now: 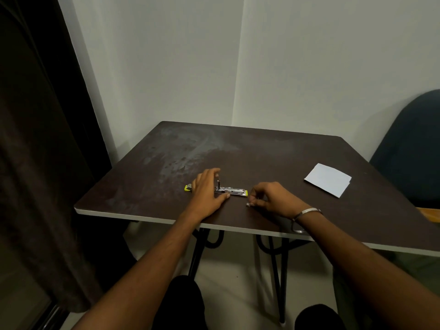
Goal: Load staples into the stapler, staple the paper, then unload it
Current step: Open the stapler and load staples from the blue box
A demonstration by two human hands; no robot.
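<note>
A small yellow-and-metal stapler [232,191] lies opened flat on the dark table [273,153], near the front edge. Its metal channel faces up and a thin pusher rod stands upright. My left hand [207,192] rests over the stapler's left half, pressing it down, thumb along the front side. The yellow end pokes out left of the hand. My right hand [271,197] sits just right of the stapler, fingertips pinched on a small silvery strip of staples [250,204] at the table surface. A folded white paper [328,179] lies far right.
A dark blue chair back [414,148] stands beyond the table's right side. A dark curtain [42,139] hangs at the left. White walls meet in a corner behind the table. A metal bangle circles my right wrist.
</note>
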